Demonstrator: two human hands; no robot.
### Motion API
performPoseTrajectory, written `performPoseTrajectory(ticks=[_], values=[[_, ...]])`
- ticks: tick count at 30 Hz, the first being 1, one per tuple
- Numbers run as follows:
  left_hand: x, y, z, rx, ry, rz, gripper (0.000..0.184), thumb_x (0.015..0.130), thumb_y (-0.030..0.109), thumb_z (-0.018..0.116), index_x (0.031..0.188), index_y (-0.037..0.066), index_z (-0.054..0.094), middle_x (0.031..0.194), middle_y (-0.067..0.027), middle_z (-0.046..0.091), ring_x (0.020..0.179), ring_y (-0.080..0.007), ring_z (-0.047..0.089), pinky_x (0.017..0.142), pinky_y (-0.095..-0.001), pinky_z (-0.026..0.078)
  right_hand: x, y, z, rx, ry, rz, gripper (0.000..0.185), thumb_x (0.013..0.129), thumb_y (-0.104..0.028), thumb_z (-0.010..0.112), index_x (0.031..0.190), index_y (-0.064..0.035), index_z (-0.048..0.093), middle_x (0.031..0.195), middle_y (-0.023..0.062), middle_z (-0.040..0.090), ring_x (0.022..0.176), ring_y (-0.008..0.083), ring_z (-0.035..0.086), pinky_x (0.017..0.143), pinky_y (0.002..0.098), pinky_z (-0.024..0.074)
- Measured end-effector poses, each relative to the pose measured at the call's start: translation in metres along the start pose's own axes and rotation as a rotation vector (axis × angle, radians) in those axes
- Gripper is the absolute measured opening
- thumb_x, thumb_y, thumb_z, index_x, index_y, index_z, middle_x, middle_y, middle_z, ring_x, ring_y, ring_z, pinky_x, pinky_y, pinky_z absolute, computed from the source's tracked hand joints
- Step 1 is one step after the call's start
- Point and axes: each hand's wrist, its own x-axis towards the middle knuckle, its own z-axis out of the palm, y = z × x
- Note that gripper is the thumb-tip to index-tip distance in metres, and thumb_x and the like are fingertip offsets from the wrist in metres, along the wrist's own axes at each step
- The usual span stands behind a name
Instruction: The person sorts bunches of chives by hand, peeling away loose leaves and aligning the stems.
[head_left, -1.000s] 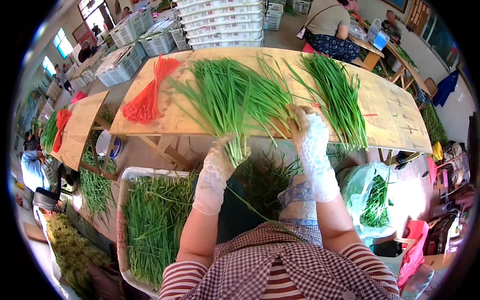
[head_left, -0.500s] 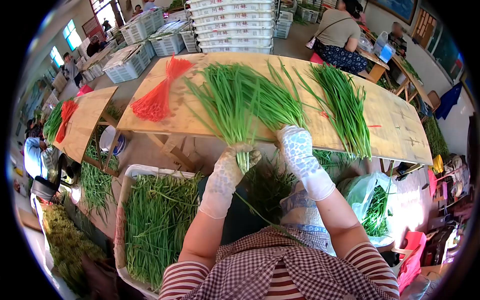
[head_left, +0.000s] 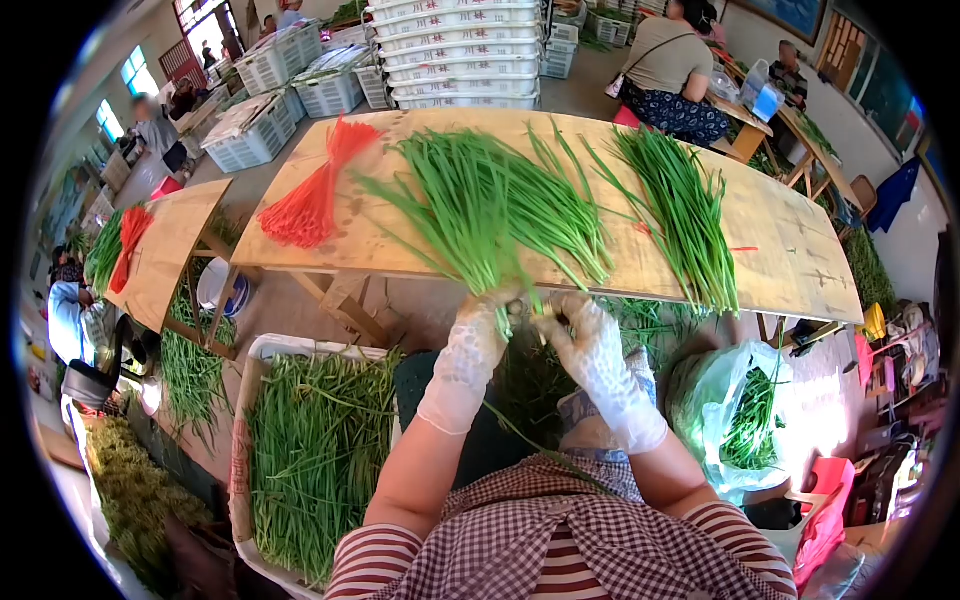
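Observation:
My left hand (head_left: 487, 318), in a white patterned glove, is closed around the pale stem ends of a bunch of garlic chives (head_left: 462, 225); the leaves fan out over the table. Just beside it, my right hand (head_left: 585, 328), gloved alike, pinches a few chive stalks at their lower ends. A loose pile of chives (head_left: 560, 225) lies on the table in front of my right hand. Further right rests another bunch of chives (head_left: 685, 215), with red strips near it. A sheaf of red ties (head_left: 318, 190) lies at the table's left.
The wooden table (head_left: 790, 250) spans in front of me. A white crate (head_left: 243, 440) full of chives stands at my lower left, an open plastic bag (head_left: 715, 410) of chives at my right. Stacked white crates (head_left: 460, 60) rise behind the table. Other people sit further back.
My right hand has left the loose pile and come back towards me, beside my left hand, with stalks in its fingers. The left hand still holds its bunch, moved slightly right.

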Motion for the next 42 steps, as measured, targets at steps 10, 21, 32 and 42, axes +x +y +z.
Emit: performPoseTrajectory(ticks=[10,21,32,42], values=[[0.011,0.015,0.003,-0.025,-0.013,-0.04,0.009,0.087,0.005,0.063,0.094,0.002,0.06,0.082,-0.0042,0.061,0.06,-0.0103,0.055,0.052,-0.0199,0.047,-0.055,0.047,-0.022,-0.202,-0.284,0.313,0.017,0.084,-0.014,0.058,0.089,-0.0013,0.068,0.084,0.0224,0.067,0.078,0.0347,0.067,0.066,0.0395,0.0533],[-0.01,0.002,-0.003,-0.11,0.015,-0.092,0.031,0.092,0.024,0.058,0.117,0.005,0.054,0.11,-0.0147,0.063,0.094,-0.0282,0.064,0.082,-0.0429,0.054,0.006,0.056,0.02,0.16,-0.16,0.399,0.039,0.088,-0.018,0.064,0.121,0.003,0.058,0.087,0.0111,0.07,0.07,0.0153,0.063,0.064,0.0289,0.0518],[-0.001,-0.009,-0.012,-0.137,0.007,-0.124,0.029,0.091,0.016,0.056,0.116,0.003,0.053,0.107,-0.0142,0.063,0.096,-0.0304,0.063,0.085,-0.0446,0.051,0.025,0.027,0.008,-0.162,-0.073,0.191,0.033,0.081,-0.022,0.068,0.107,-0.0029,0.066,0.089,0.0199,0.068,0.082,0.0309,0.067,0.073,0.0383,0.052],[-0.007,-0.019,-0.003,-0.118,0.018,-0.075,0.017,0.088,0.008,0.056,0.104,0.002,0.06,0.095,-0.0091,0.065,0.085,-0.0241,0.065,0.08,-0.0383,0.054,0.038,0.01,0.02,-0.032,-0.151,0.488,0.044,0.082,-0.04,0.066,0.101,-0.0012,0.07,0.09,0.0244,0.067,0.088,0.0361,0.066,0.081,0.0407,0.0506]])
